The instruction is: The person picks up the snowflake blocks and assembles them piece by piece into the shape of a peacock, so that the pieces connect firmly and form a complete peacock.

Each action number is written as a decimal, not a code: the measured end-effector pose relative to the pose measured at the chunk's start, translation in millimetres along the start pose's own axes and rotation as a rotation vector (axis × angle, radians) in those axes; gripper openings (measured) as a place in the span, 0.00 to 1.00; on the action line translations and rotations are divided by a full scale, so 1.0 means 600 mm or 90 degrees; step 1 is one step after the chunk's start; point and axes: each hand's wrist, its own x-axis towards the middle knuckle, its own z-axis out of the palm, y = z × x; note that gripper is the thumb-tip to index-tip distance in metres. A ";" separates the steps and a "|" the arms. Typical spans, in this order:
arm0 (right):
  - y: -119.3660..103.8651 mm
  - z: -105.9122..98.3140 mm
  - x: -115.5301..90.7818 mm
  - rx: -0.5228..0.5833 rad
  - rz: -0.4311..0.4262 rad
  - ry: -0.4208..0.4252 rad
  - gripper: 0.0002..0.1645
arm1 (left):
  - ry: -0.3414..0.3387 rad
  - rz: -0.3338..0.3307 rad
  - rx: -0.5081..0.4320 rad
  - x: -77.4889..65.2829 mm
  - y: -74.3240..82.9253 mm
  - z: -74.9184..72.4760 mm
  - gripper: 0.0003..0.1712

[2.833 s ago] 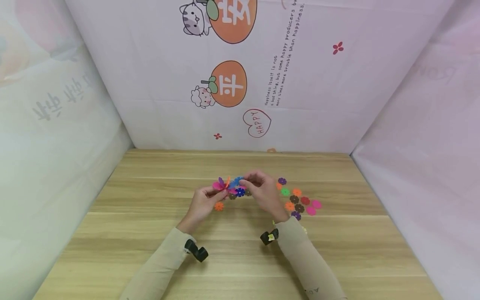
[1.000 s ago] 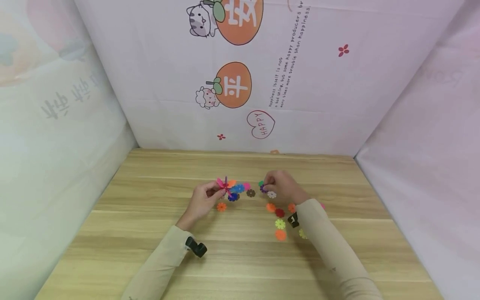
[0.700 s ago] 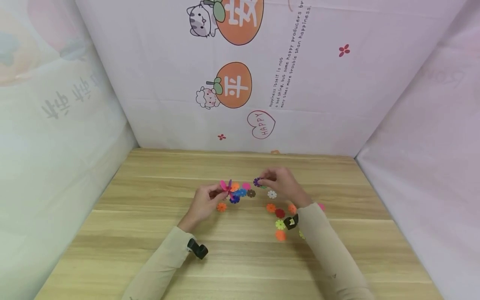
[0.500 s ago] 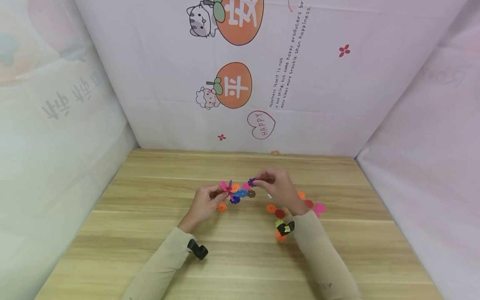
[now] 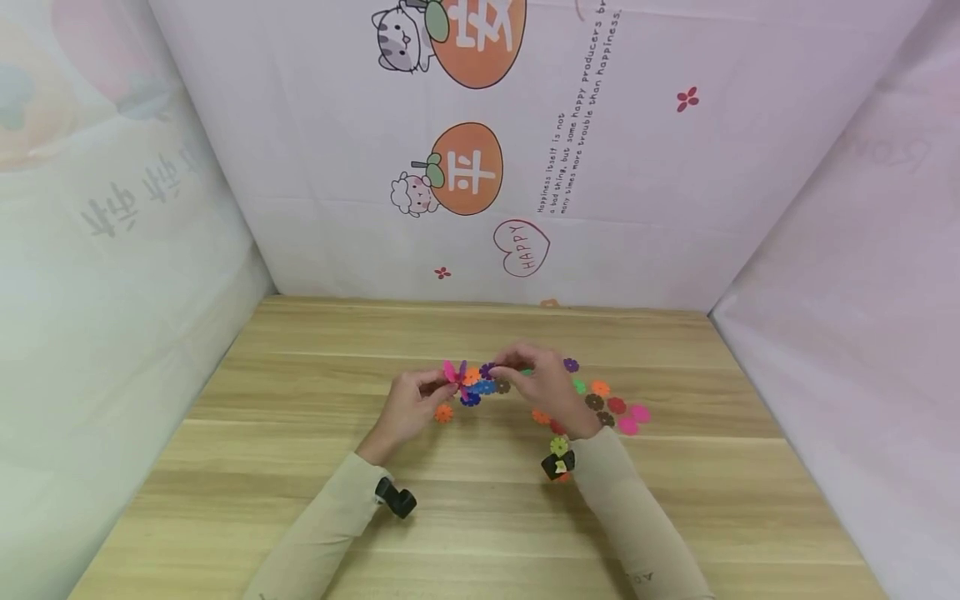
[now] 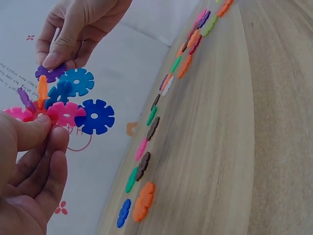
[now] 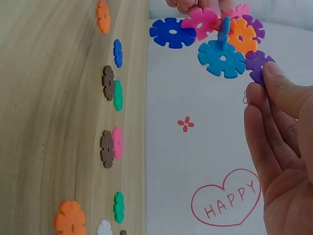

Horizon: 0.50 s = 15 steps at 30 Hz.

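Observation:
My left hand (image 5: 408, 408) pinches a cluster of interlocking plastic snowflake discs at its red middle piece (image 6: 39, 111). Joined round that piece are pink discs (image 7: 200, 23), an orange disc (image 7: 242, 36) and a purple disc. A dark blue disc (image 6: 96, 116) is slotted onto one pink disc, and two light blue discs (image 7: 221, 58) hang together off the cluster. My right hand (image 5: 543, 387) pinches another purple disc (image 7: 257, 66) between thumb and fingers. Its edge is right at the orange disc in the right wrist view.
Loose discs lie on the wooden table (image 5: 375, 533): an orange disc (image 5: 444, 413) near my left hand, and several brown, red, pink and green ones, such as a red disc (image 5: 617, 406), right of my right hand. A printed white cloth wall (image 5: 600, 250) stands behind.
My right hand left the light blue piece on the cluster, picked up a purple disc to the right and carried it left to the cluster. My left hand kept its pinch, turning the cluster slightly.

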 end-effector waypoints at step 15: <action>-0.022 0.009 0.006 -0.031 0.007 -0.056 0.01 | 0.013 0.132 0.197 -0.009 0.012 -0.003 0.04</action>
